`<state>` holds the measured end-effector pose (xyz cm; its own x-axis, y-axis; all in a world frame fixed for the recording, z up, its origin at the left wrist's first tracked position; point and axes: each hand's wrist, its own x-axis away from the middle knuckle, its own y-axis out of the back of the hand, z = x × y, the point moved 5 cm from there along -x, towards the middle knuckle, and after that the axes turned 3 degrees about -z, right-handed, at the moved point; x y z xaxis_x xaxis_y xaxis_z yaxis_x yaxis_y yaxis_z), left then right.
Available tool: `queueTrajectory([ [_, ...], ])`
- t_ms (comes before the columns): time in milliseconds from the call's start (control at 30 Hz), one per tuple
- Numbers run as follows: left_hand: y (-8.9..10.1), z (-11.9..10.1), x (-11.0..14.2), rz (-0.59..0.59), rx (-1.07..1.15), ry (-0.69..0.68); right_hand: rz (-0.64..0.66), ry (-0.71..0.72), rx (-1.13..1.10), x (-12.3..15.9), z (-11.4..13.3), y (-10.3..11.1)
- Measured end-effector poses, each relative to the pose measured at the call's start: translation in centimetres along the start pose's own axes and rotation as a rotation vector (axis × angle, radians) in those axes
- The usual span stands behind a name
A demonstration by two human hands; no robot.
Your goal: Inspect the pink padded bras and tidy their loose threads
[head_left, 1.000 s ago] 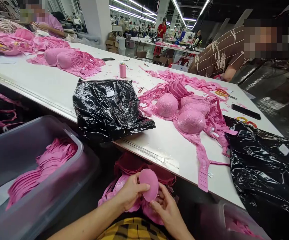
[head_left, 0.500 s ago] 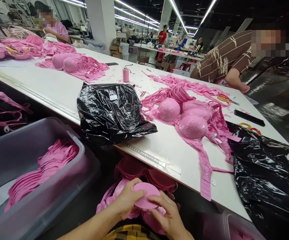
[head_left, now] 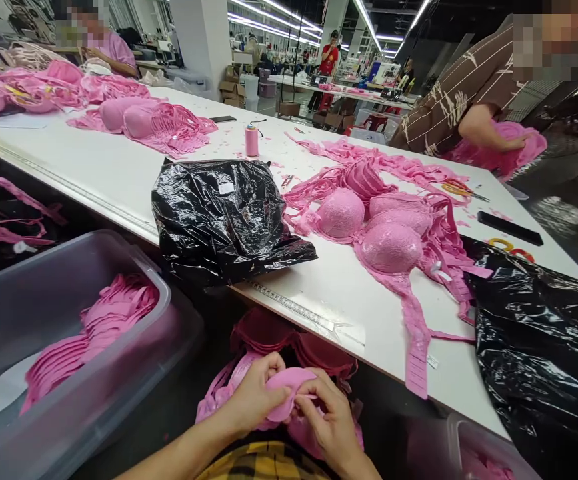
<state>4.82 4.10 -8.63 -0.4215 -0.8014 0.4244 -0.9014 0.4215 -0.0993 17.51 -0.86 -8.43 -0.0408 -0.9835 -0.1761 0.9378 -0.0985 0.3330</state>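
Low at the front, over my lap, a pink bra pad [head_left: 291,385] is held between both hands. My left hand [head_left: 263,393] pinches its left side, thumb on top. At its right edge my right hand [head_left: 326,410] has thumb and fingers pressed together on it. The pad looks bent. Beneath and behind my hands are pink lace bras [head_left: 219,397], partly covered by my wrists, and darker red-pink cups [head_left: 263,333] under the table edge.
A grey bin [head_left: 169,320] with stacked pink pads [head_left: 93,333] stands left. The white table [head_left: 133,190] carries a black plastic bag [head_left: 219,220], pink bras [head_left: 391,247], a thread spool [head_left: 251,141] and scissors [head_left: 461,190]. Another black bag [head_left: 543,340] hangs right. A co-worker [head_left: 463,100] stands far right.
The pad was flat and facing up; now it is bent and tilted, with my right fingers closed at its edge. The co-worker at right has lifted a bundle of pink fabric.
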Motion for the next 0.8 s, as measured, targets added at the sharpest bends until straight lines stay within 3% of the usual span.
queueTrajectory([
  [100, 0.0, -0.9, 0.3, -0.014, -0.192, -0.13, -0.066, -0.023, -0.004, -0.1, -0.3, 0.2],
  [233, -0.4, -1.2, 0.4, 0.001, -0.246, -0.071, -0.135, -0.068, -0.022, -0.2, -0.6, 0.4],
  [300, -0.5, -1.4, 0.3, -0.013, -0.271, -0.056, -0.158, -0.158, -0.148, -0.1, -1.2, 0.2],
  [433, -1.1, -0.8, 0.4, 0.071, -0.054, 0.104, -0.208, -0.363, -0.447, 0.4, -2.4, -0.2],
  [500, -1.1, -0.4, 0.6, 0.114, 0.059, 0.169, -0.141, -0.447, -0.487, 0.6, -2.7, -0.5],
  [667, -0.2, -0.3, 0.9, 0.12, 0.121, 0.186, 0.21, -0.532, -0.6, 0.8, -2.0, -1.2],
  [800, -0.1, 0.3, 0.9, 0.126, 0.148, 0.224, 0.274, -0.499, -0.671, 0.5, -0.8, -1.1],
])
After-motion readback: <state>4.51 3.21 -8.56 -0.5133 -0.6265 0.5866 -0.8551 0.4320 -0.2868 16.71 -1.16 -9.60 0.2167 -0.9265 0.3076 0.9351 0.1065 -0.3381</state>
